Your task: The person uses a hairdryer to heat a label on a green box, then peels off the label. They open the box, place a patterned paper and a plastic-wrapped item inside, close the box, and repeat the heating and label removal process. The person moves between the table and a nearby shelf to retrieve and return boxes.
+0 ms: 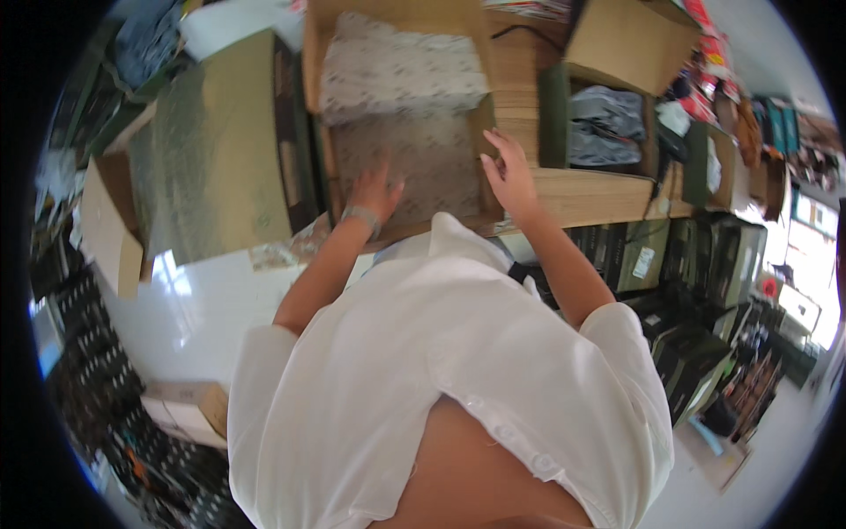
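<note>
An open cardboard box [488, 142] stands before me, its lid tilted up at the far side. Patterned tissue paper [410, 69] lines it and is folded up over the lid's inside. My left hand [375, 192], slightly blurred and with a band at its wrist, is over the near left part of the lined box, fingers spread, nothing in it. At the box's right wall is my right hand [512, 172], fingers apart and partly curled, holding nothing. Whether either hand touches the box or paper I cannot tell.
A large closed box [218, 145] stands on the left. On the wooden table [588, 198], to the right, an open green box [554, 119] holds grey wrapped material [607, 125]. Several dark boxes [687, 350] stand lower right; a cardboard carton [188, 410] is lower left.
</note>
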### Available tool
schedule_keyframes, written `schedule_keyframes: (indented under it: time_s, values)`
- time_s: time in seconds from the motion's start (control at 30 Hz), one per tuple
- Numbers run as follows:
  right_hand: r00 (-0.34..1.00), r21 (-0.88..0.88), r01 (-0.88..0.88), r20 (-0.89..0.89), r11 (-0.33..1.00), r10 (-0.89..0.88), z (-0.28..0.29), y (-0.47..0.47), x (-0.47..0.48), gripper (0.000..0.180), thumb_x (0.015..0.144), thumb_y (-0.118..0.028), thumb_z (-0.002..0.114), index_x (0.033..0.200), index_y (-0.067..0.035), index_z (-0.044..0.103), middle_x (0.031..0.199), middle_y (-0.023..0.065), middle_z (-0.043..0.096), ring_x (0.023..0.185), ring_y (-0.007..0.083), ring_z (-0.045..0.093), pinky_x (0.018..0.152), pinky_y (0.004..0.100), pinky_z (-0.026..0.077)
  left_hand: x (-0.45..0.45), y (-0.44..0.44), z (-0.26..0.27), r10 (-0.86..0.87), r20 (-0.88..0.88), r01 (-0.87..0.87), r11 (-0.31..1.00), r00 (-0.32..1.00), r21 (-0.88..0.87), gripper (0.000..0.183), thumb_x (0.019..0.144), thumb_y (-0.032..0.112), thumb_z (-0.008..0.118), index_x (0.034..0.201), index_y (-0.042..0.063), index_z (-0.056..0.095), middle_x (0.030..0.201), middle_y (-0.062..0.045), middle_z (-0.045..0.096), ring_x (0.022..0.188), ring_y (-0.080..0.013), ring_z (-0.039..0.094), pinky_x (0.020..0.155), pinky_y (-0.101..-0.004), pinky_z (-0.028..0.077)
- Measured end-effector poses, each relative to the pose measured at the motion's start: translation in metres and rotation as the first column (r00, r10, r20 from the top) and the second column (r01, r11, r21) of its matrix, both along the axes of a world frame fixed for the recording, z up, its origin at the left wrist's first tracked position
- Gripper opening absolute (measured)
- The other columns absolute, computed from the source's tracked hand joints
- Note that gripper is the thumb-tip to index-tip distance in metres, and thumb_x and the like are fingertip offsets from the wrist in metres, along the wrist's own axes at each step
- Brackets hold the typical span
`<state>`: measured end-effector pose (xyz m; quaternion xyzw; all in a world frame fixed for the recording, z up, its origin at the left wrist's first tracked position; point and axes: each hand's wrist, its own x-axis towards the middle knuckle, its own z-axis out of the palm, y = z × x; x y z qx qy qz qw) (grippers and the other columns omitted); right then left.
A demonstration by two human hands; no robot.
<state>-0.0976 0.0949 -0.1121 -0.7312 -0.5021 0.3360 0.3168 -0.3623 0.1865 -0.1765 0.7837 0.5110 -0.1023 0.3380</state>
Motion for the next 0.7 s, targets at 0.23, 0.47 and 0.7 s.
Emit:
schedule_keyframes:
  time_s: [0.23, 0.47, 0.7]
  values:
    - [0.707, 0.167, 0.481, 0.507, 0.861, -0.493, -0.028, -0.095, 0.205, 0.061, 0.084, -0.007, 0.070, 0.138, -0.004, 0.042, 0.135, 0.0191, 0.047, 0.119, 0.0387, 0.052, 0.093, 0.0416, 0.049, -0.028, -0.064, 0.012, -0.307, 0.022, 0.307, 0.952, 0.952, 0.004, 0.055, 0.095, 0.054, 0.052, 0.135, 0.016, 0.055, 0.112, -0.012, 0.065, 0.107, -0.0336, 0.060, 0.097, -0.0464, 0.042]
    - [0.677, -0.497, 0.107, 0.671, 0.861, 0.303, -0.044, -0.079, 0.314, 0.079, 0.074, -0.021, 0.081, 0.142, -0.016, 0.041, 0.141, 0.0090, 0.045, 0.130, 0.0339, 0.042, 0.105, 0.0470, 0.039, -0.006, -0.068, 0.013, -0.476, 0.081, 0.448, 0.864, 0.876, 0.232, 0.027, 0.091, 0.035, 0.061, 0.113, 0.023, 0.071, 0.093, -0.002, 0.068, 0.096, -0.0234, 0.062, 0.090, -0.0429, 0.043]
    - [0.444, -0.582, -0.138, 0.687, 0.801, 0.575, -0.062, -0.057, 0.321, 0.084, 0.068, -0.026, 0.084, 0.140, -0.015, 0.044, 0.140, 0.0074, 0.047, 0.132, 0.0279, 0.040, 0.108, 0.0451, 0.033, 0.032, -0.088, 0.020, -0.409, 0.046, 0.378, 0.876, 0.911, 0.300, 0.021, 0.085, 0.028, 0.066, 0.104, 0.026, 0.075, 0.087, 0.000, 0.068, 0.092, -0.0226, 0.062, 0.091, -0.0410, 0.044]
